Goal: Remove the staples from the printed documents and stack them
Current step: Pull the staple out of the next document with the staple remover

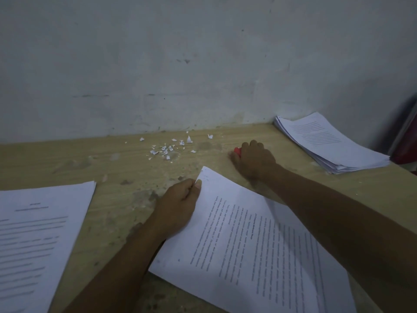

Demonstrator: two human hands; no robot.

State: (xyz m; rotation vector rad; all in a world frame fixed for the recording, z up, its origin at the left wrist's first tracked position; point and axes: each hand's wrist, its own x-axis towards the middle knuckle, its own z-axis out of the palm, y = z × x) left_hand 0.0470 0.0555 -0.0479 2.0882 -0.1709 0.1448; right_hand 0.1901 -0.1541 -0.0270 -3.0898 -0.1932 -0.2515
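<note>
Left hand (178,199) is pinched on the top corner of the printed document (248,245), with the thumb on the upper face and the fingers curled under. The document lies at the near right of the table (112,159), its pinched corner raised slightly off the wood. Right hand (255,159) is curled round a small red tool (237,151), taken to be the staple remover. Only a sliver is seen past the knuckles, so its jaw state cannot be told. No staple can be made out at the pinched corner: too small, too dim. Risks, as judged:
1) The corner could be torn out if the staple is levered up before its legs are straightened. Torn paper scraps (167,149) lie near the wall, consistent with that failure mode.
2) Sheets could be fanned or skewed if the pinch is relaxed during the pull, since the set is held at one point only.
3) The document's right part is crossed by the right forearm, contact not determinable. Pages could be dragged or creased when the arm is drawn back.
4) A freed staple could be lost among the scraps and swept into a pile.
5) Piles could be mixed up. A thick stack (334,145) sits at the far right by the wall, well apart, and loose sheets (38,233) lie at the near left. Which is done and which is pending cannot be told, so a set could be placed on the wrong one.
</note>
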